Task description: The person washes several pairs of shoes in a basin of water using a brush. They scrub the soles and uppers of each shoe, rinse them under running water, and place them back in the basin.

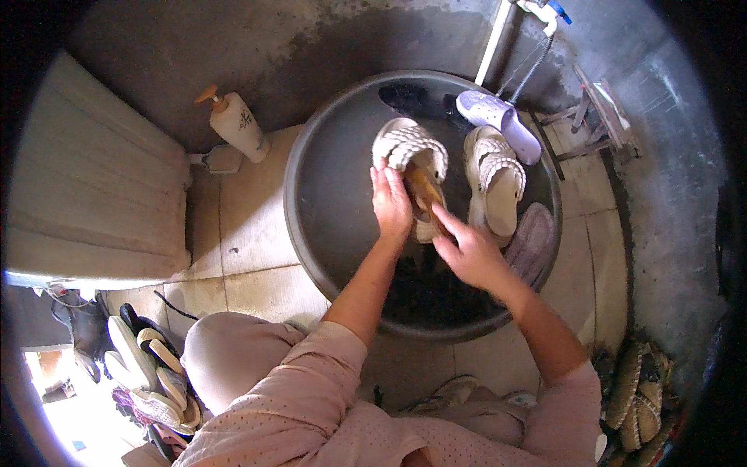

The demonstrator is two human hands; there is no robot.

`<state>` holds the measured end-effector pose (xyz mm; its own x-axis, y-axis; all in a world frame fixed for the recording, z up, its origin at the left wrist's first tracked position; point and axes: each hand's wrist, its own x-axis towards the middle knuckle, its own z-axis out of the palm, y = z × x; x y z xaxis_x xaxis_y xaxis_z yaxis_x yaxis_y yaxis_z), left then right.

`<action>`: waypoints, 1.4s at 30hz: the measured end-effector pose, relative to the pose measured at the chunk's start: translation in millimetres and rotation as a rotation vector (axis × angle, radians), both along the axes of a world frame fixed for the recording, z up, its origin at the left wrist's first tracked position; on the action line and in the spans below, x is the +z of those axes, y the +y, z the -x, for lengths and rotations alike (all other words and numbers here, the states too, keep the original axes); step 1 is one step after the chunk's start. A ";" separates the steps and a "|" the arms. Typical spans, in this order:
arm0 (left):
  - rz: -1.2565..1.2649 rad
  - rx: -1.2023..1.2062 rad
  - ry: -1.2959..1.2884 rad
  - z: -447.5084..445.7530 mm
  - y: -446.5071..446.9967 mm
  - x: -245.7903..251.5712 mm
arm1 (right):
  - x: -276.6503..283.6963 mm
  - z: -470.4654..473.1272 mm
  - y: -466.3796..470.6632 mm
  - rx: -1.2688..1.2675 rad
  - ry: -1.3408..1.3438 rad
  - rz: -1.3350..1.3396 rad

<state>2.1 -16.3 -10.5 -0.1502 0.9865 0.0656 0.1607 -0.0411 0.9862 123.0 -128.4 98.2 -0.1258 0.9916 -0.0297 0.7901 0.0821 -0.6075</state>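
Note:
Over a wide dark basin (pixel 344 251), my left hand (pixel 391 201) grips the left side of a cream sandal (pixel 402 137) with braided straps. My right hand (pixel 470 254) holds a wooden-backed brush (pixel 425 190), its far end reaching under the strap against the footbed. The bristles are hidden. Just to the right, a matching cream sandal (pixel 501 204) rests in the basin. A lilac clog-style slipper (pixel 502 122) leans at the back right rim. Along the right inner wall lies a mauve sole-shaped piece (pixel 530 236).
A white pump bottle (pixel 238 125) stands by the wall at left, near a large pale appliance or cabinet (pixel 99 181). A pipe with a blue-handled tap (pixel 551 14) and a wooden stool (pixel 598 114) are at back right. Piled shoes (pixel 146 362) lie lower left, more footwear (pixel 639 391) lower right.

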 end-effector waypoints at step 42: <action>0.009 -0.122 0.152 -6.1 30.1 -6.0 | 52.2 -91.4 -16.6 -0.473 0.556 -0.205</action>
